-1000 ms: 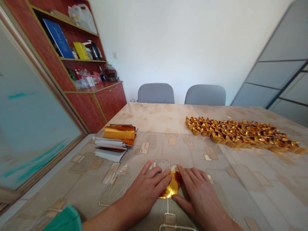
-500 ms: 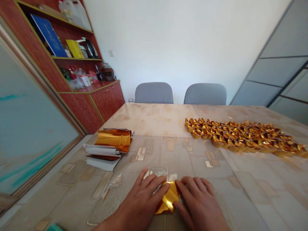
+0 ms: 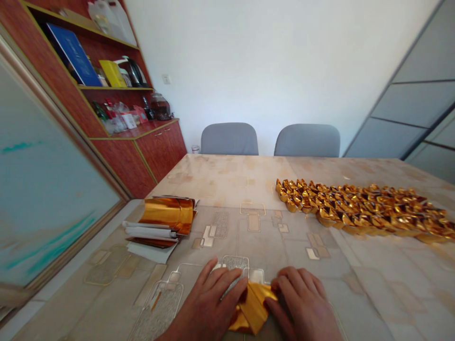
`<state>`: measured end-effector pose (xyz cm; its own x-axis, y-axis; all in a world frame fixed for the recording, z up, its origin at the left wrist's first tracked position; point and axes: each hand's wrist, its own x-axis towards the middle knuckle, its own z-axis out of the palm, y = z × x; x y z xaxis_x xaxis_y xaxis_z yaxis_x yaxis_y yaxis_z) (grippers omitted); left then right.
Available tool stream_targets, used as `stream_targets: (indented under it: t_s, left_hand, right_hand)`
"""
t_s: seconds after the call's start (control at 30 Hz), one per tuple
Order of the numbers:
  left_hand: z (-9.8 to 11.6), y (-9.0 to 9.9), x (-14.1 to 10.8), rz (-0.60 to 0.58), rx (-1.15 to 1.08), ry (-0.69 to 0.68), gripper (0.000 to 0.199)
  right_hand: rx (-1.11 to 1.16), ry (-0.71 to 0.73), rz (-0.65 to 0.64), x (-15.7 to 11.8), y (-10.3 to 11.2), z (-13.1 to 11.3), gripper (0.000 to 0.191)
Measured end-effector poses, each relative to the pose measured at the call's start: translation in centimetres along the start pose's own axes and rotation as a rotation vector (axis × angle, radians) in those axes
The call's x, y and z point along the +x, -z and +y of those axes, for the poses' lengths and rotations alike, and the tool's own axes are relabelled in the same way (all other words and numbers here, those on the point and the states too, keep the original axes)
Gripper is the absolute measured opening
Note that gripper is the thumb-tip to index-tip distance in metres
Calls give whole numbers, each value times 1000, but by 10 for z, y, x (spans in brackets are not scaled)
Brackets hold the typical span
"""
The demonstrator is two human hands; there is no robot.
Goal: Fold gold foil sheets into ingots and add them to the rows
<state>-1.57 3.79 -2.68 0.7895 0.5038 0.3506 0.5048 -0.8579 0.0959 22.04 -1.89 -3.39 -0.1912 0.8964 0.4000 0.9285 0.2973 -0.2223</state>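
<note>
The patterned surface (image 3: 227,175) carries everything, with two chairs (image 3: 229,139) behind its far edge. On its right half lie packed rows (image 3: 366,210) of gold folded pieces. Well apart on the left is the stack (image 3: 167,215), gold and white sheets lying loosely on one another.

Both hands are at the near edge of view, palms down, reaching forward with the wrists low. The left hand (image 3: 213,300) has its fingers fanned, the outer ones over the surface and the inner one against the paper's left side; its thumb is hidden, so I cannot tell whether it pinches or only presses. The right hand (image 3: 302,303) is more curled, its fingers bunched and, it seems, pinching the paper's upper right edge between forefinger and thumb.

The paper (image 3: 254,308) is between the hands, low on the surface, gold, with slanting creases and a partly folded outline. The step in hand looks like folding or creasing it. I judge the next move calls for the left hand to steady the paper while the right evens the edge and presses the crease flat.

Smallest is a thin stick-like mark (image 3: 155,300) left of the left hand; whether it is loose or printed is unclear.
</note>
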Motion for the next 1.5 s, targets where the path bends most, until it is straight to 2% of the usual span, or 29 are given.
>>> stream_targets:
  t_s: [0.1,0.2,0.43,0.57,0.7,0.8,0.9,1.03,1.23,1.37,1.5]
  left_hand:
    - [-1,0,1,77,-38,43,30]
    - [0,-3,0,91,-65,51,25]
    - [1,-2,1,149,-39,3,31]
    - [-3,8,4,125,-201,51,26]
    - [-6,16,2,209,-420,81,16]
    - [-5,20,1,304,-423,-2,21]
    - [-1,23,2,349,-365,-50,26]
    - [0,21,4,308,-311,-77,27]
    - [-1,8,3,215,-326,-134,25]
    - [7,11,1,68,-263,-164,15]
    - [13,16,-3,47,-226,-164,14]
  right_hand:
    - [68,-21,26,-1,-4,2,15]
    - [152,-57,36,-1,-5,0,23]
    - [362,-221,-118,7,7,-9,17]
    - [488,-236,-141,10,15,-12,16]
    - [490,-101,-27,12,22,-14,16]
    - [409,88,46,15,27,-14,20]
    - [338,233,57,18,28,-13,20]
    - [265,305,102,19,22,-16,12]
    - [337,318,176,12,6,-20,38]
    - [335,313,36,8,6,-17,32]
    - [372,248,-300,12,25,-17,16]
